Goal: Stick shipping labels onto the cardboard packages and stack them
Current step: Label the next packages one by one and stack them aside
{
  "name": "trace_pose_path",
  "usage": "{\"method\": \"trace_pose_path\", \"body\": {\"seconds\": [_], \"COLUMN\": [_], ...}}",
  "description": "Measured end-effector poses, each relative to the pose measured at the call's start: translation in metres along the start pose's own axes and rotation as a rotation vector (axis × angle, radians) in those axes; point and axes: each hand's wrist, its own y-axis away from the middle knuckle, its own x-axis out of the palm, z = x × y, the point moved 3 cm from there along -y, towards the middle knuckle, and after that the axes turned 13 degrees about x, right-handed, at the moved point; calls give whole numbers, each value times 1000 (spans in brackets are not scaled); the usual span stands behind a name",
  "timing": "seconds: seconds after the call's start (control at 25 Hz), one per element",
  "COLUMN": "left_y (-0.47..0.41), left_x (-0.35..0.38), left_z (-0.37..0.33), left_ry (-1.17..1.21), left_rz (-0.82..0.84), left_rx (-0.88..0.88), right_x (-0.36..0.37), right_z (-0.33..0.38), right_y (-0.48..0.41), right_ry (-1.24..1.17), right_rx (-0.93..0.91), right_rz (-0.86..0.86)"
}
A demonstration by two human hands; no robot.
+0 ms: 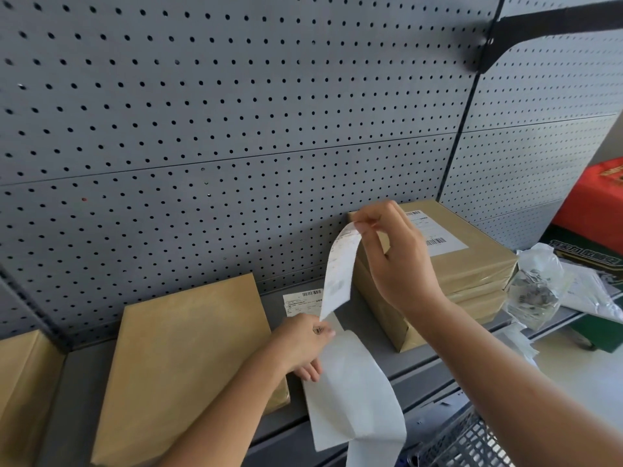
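Note:
My right hand (396,261) pinches the top corner of a white shipping label (340,271) and holds it up, curled and half peeled. My left hand (303,342) grips the white backing strip (350,392), which hangs down over the shelf's front edge. An unlabelled brown package (182,365) lies flat on the shelf to the left of my hands. A stack of three brown packages (472,274) stands to the right behind my right hand, with a label (435,232) stuck on its top one. Another printed label (300,303) lies on the shelf between them.
A grey pegboard wall (236,112) backs the grey shelf (371,362). Part of another brown package (23,392) shows at the far left. Crumpled clear plastic with label scraps (536,288) sits right of the stack. Red and green boxes (593,210) stand at far right; a grey basket (465,439) is below.

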Motion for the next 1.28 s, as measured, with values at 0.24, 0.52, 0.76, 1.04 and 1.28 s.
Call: {"method": "trace_pose_path", "body": {"seconds": [0.24,0.52,0.76,1.04,1.28], "left_y": [12,38,68,103,125], "left_x": [-32,-78,-93,-121,-141], "left_z": [-7,6,20,43,64], "left_ry": [174,427,106,429,655], "left_rz": [-196,-562,-686,-948,-1028], "left_rx": [152,259,471,376,231], "right_x": [16,43,79,106,145], "right_z": [1,7,18,41,43], "right_y": [4,7,12,7,22], "right_ry": [11,-19,-70,-119,-203], "right_rx": [-23,-46,-55,112,562], "right_rz": [63,155,299,325,624]}}
